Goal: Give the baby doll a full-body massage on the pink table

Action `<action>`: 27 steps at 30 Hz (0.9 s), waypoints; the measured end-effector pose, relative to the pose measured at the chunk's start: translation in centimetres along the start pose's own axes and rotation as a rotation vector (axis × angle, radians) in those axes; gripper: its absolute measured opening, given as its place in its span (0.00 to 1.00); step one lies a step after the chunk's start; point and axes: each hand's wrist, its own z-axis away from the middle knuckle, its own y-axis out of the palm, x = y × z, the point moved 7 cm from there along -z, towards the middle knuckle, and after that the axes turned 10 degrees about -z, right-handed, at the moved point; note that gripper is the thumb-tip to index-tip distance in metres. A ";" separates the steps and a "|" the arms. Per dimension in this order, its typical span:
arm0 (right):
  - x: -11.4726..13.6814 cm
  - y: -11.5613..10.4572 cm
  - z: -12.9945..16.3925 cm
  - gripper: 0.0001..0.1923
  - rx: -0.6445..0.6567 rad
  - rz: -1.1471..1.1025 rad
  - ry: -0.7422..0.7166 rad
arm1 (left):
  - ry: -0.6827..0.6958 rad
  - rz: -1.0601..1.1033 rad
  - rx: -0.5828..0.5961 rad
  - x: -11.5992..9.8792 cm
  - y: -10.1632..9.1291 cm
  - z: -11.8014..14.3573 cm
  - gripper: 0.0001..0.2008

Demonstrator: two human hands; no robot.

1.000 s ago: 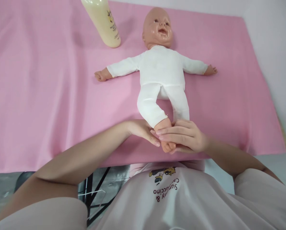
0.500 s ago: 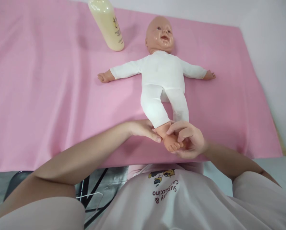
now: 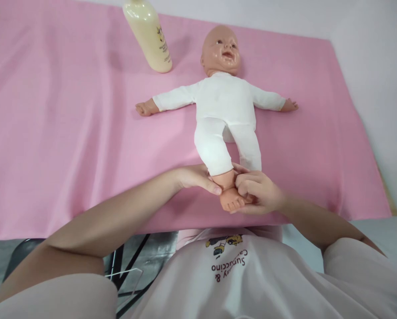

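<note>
A baby-care practice room, it seems. A pink cloth (image 3: 68, 133) covers the surface, with a doll (image 3: 226, 102) lying on it. A lotion bottle (image 3: 148, 33) stands at the far side.

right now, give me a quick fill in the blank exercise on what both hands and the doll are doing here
1. The left hand and the right hand both grip the doll's ____, near the table edge.
2. The doll lies face-up on a ____ cloth.
3. The cream bottle stands beside the doll's ____.
4. The doll wears a ____ suit.

Missing words: foot; pink; head; white
</note>
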 end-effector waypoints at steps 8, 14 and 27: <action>-0.6 2.0 0.7 0.20 0.290 0.152 -0.002 | -0.004 0.000 -0.050 0.2 -0.2 0.0 0.37; -0.9 1.7 0.6 0.22 0.250 0.149 0.011 | -0.019 0.021 -0.044 0.0 0.1 0.0 0.37; -1.0 0.9 0.4 0.25 0.147 0.159 0.013 | -0.024 -0.050 -0.080 -0.1 -0.3 -0.1 0.37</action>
